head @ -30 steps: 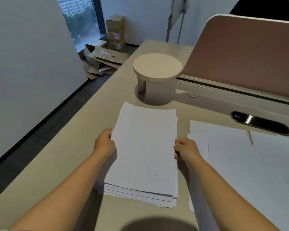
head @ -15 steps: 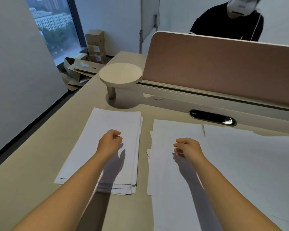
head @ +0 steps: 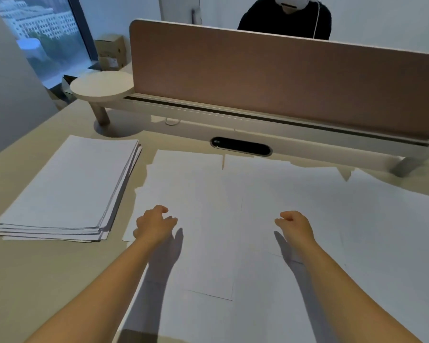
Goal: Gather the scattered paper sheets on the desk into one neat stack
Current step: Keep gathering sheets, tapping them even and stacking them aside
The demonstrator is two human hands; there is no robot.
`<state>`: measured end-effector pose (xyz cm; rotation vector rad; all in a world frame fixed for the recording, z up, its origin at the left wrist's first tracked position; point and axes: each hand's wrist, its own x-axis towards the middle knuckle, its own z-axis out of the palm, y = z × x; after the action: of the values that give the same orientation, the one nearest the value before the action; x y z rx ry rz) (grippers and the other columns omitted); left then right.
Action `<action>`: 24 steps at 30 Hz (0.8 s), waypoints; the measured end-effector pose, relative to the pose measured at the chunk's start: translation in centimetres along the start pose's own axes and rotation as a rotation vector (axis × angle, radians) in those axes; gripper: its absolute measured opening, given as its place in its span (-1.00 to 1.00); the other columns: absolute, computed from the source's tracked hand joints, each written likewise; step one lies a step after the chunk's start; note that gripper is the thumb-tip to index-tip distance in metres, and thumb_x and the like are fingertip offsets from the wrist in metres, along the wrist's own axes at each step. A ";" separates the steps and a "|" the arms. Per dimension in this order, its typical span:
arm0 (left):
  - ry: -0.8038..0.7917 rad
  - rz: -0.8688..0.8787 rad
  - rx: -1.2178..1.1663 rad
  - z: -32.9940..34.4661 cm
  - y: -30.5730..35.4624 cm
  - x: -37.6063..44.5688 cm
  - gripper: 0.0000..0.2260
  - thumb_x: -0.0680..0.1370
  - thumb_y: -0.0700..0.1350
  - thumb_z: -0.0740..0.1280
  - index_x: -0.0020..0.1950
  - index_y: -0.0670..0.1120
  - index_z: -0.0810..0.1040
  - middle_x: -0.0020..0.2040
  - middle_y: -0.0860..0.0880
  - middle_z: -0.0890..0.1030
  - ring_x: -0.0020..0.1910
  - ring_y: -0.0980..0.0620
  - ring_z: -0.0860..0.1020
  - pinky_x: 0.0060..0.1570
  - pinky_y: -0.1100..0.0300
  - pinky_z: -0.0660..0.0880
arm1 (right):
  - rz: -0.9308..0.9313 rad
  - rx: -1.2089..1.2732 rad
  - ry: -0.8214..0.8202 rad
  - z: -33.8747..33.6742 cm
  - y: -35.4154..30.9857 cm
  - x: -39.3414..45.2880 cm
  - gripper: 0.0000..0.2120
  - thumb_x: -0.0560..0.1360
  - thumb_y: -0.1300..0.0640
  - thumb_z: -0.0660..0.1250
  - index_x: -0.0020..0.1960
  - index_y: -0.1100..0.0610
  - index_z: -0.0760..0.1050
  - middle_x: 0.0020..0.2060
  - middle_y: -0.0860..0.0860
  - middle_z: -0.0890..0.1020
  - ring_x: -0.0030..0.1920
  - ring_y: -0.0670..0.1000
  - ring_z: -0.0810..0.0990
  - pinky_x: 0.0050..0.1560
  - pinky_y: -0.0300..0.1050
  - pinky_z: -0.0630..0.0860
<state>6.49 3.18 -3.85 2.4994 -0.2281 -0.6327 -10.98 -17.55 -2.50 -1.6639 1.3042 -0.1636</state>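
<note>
Hands over blank loose sheets, no writing legible.
Left hand and right hand loosely curled, holding nothing; stack at ten o'clock.

To the left of my fingers lies one stack of paper. Under and to the right of them spread loose sheets, overlapping so I cannot count them. I have two hands out, my left hand and my right hand.
</note>
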 end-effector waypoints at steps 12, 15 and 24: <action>0.023 -0.171 0.123 1.7 0.5 0.1 -0.43 0.46 -0.05 0.40 0.36 -0.20 0.24 0.36 -0.19 0.23 0.32 -0.22 0.27 0.20 -0.01 0.33 | 0.053 -0.503 0.067 0.3 2.1 1.2 -0.49 0.48 -0.02 0.27 0.38 0.10 0.28 0.37 0.10 0.29 0.35 0.17 0.28 0.27 0.06 0.30; -0.047 -0.134 -0.028 2.4 1.2 0.4 -0.40 0.41 -0.15 0.45 0.34 -0.24 0.25 0.31 -0.21 0.36 0.24 -0.22 0.42 0.09 0.03 0.43 | 0.040 -0.493 0.031 1.0 1.9 1.2 -0.48 0.50 -0.05 0.23 0.41 0.07 0.25 0.39 0.06 0.27 0.36 0.15 0.26 0.29 0.05 0.27; -0.097 -0.032 -0.162 2.3 1.8 2.0 -0.73 0.49 -0.20 0.33 0.16 -0.19 0.39 0.12 -0.15 0.51 -0.01 -0.09 0.46 -0.06 0.12 0.37 | 0.089 -0.262 0.128 -0.3 2.1 2.3 -0.60 0.53 0.04 0.21 0.35 0.08 0.36 0.32 0.05 0.44 0.32 0.14 0.38 0.25 0.00 0.30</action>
<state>7.10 0.04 -5.31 2.3241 -0.1664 -0.7557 -11.59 -19.46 -4.95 -1.8341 1.5466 -0.0483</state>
